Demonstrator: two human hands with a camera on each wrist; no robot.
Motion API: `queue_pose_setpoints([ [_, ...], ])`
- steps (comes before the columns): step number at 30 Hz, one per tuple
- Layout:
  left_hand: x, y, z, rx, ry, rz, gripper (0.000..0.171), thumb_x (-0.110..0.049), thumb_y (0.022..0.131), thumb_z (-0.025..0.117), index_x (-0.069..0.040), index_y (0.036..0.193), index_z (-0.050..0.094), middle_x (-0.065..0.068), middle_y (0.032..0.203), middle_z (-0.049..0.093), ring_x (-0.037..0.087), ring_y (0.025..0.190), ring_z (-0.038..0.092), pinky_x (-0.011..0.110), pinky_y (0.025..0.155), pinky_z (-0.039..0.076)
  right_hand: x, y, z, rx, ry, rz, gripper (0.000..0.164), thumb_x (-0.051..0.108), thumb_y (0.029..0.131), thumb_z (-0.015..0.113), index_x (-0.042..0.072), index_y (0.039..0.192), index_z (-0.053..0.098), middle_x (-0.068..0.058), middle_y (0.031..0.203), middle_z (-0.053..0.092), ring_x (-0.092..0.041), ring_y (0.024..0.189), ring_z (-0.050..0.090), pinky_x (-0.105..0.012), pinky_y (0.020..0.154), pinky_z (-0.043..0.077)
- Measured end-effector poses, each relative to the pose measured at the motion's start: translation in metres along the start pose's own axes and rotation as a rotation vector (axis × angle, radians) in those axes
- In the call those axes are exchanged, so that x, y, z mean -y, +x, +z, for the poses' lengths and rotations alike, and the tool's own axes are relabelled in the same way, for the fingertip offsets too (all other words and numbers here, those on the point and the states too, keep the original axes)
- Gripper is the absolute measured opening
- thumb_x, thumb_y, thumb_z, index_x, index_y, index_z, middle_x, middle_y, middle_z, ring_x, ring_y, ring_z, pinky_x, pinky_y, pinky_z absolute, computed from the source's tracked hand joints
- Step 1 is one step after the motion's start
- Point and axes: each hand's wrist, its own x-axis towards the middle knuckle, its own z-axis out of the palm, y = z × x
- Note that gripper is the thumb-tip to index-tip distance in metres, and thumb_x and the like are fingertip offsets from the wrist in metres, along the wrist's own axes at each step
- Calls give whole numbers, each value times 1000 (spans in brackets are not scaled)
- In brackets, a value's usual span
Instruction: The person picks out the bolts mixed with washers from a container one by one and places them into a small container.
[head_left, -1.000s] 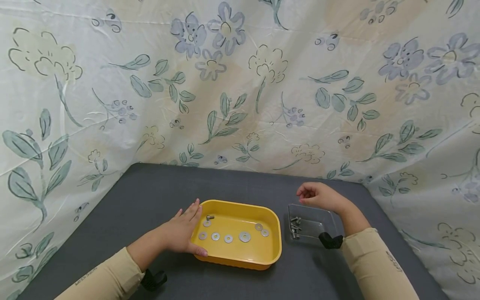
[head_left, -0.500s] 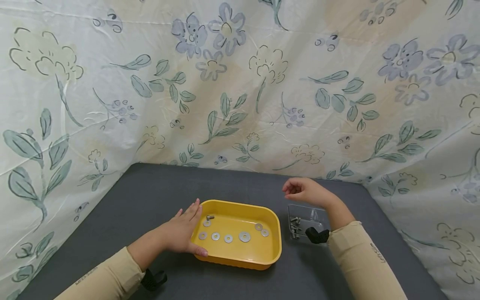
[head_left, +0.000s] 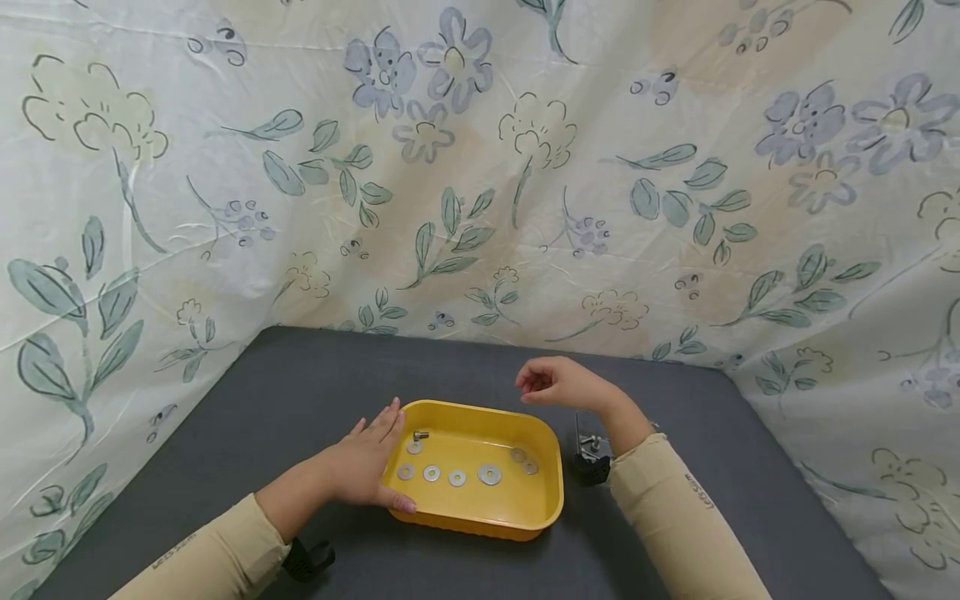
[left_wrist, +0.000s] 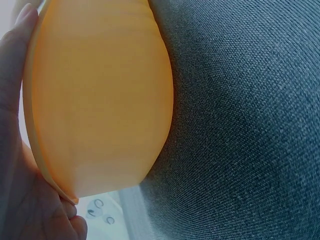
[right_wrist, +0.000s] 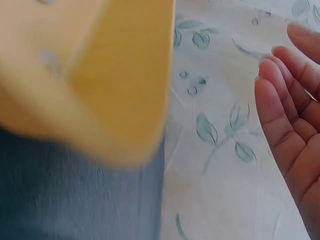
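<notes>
My left hand rests on the left side of a yellow tray, fingers along its rim and thumb at the front corner. In the left wrist view the same hand lies along the rim of the tray. Inside the tray are several flat washers and one bolt near the left end. My right hand, fingers loosely bent, hangs above the table past the tray's back right corner. Its fingers show bent in the right wrist view, with nothing visible between them.
A clear plastic box holding several bolts stands right of the tray, mostly covered by the right forearm. The dark grey table meets a flowered curtain at the back and sides.
My right hand has moved left from above the clear box toward the tray, its forearm now covering most of the box. The left hand and tray have stayed in place.
</notes>
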Motion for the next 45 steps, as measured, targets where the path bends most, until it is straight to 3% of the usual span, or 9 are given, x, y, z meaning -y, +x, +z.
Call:
queue_pose_setpoints([
  [9,1,0,1,-1,-6,5,127,-81,59,55,-1,146,9,13,152,-6,26,140,1,53,108,10,14,25,23,68,-7,-45,12,17,85,66,14,96,62,2,86,61,-15,75,57,-27,71,50],
  [18,2,1,1,14,-5,-10,128,-82,58,54,-2,146,8,12,152,-7,25,140,1,52,108,10,24,46,50,119,-15,-28,17,12,85,65,4,100,63,3,84,60,-15,75,55,-25,71,49],
  [28,1,0,1,12,-6,2,127,-83,59,52,-1,146,8,13,152,-6,26,140,2,53,108,10,31,64,76,188,-32,-52,20,13,86,65,4,104,63,4,85,60,-11,76,55,-22,72,48],
  [34,1,0,0,9,-6,11,126,-82,60,52,-1,146,9,14,152,-5,27,140,3,53,108,11,34,74,91,233,-112,-46,23,14,86,65,9,107,63,6,83,59,-8,74,53,-19,71,47],
  [41,1,-1,0,13,-17,27,124,-80,62,53,-1,146,7,14,152,-6,27,139,2,54,107,11,40,81,107,297,-289,-125,33,14,86,65,9,117,60,0,104,60,-6,85,54,-15,76,44],
  [45,1,0,-1,7,-15,32,125,-80,62,53,0,146,8,15,151,-6,27,139,2,54,107,12,39,87,113,308,-349,-142,36,14,85,66,10,119,60,2,102,59,-4,83,53,-15,76,44],
])
